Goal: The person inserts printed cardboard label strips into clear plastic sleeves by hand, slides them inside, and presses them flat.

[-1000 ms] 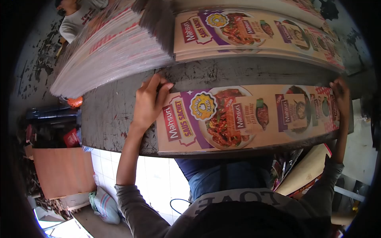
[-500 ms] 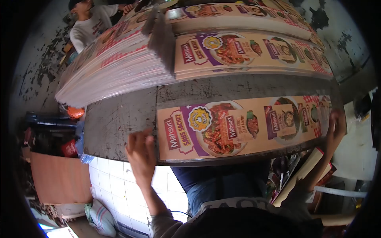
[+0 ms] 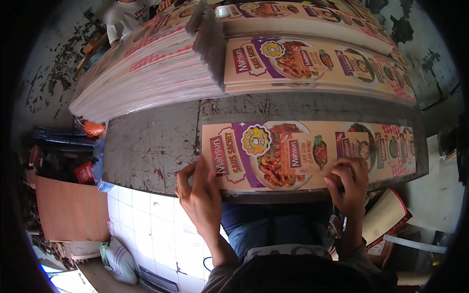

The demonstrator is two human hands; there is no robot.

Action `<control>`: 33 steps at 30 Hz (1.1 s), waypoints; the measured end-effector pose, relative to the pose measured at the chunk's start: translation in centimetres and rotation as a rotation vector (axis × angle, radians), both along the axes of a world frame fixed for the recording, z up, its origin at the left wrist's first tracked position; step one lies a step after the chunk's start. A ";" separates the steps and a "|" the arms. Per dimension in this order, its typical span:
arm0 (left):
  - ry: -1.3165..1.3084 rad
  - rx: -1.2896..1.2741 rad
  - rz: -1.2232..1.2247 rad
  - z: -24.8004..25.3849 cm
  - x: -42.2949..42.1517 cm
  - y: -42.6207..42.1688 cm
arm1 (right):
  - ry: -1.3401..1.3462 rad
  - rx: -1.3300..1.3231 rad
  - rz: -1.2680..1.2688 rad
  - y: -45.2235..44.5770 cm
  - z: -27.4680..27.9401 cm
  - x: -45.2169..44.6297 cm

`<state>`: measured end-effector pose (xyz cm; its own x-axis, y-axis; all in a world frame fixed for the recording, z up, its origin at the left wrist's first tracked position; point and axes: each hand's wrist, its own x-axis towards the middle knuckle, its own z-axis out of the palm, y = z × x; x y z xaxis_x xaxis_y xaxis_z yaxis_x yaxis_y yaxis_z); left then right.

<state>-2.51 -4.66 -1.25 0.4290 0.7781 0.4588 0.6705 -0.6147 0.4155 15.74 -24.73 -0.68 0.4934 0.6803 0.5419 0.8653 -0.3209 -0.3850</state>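
Note:
One long printed banner sheet (image 3: 317, 178) lies flat near the front of the dark table, showing food pictures and a purple band. At its left end is my left hand (image 3: 200, 198), fingers bent but apart, the fingertips touching or just over the lower left corner. My right hand (image 3: 349, 185) is over the sheet's front edge, right of the middle. Its fingers are loosely curled with space between them, and nothing shows in them; whether they press on the sheet cannot be made out.
A tall stack of similar sheets (image 3: 151, 78) stands at the back left. Lower stacks (image 3: 317, 88) lie behind the single sheet. The scratched table (image 3: 151, 146) ends close to my body. A person in a white shirt (image 3: 128, 19) is at the far left. White floor tiles (image 3: 151, 229) show below.
My right hand has moved left from the sheet's right end to its front edge. My left hand has moved right onto the left corner. The sheet sits slightly farther right in view.

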 end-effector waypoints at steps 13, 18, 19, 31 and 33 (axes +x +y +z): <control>0.142 0.058 0.289 0.3 1.6 -0.3 | 0.003 -0.013 -0.036 0.0 -0.3 -0.3; 0.160 0.092 0.322 0.3 1.4 -0.8 | 0.017 -0.009 -0.038 0.1 -0.1 -0.3; 0.161 0.093 0.319 0.4 1.3 -0.9 | 0.021 -0.009 -0.047 0.1 -0.1 -0.4; -0.032 -0.226 0.098 2.0 0.6 -1.4 | -0.058 -0.011 -0.032 0.1 -0.5 -0.4; -0.093 -0.297 0.024 2.1 0.8 -1.7 | -0.075 -0.014 -0.024 0.0 -0.7 -0.4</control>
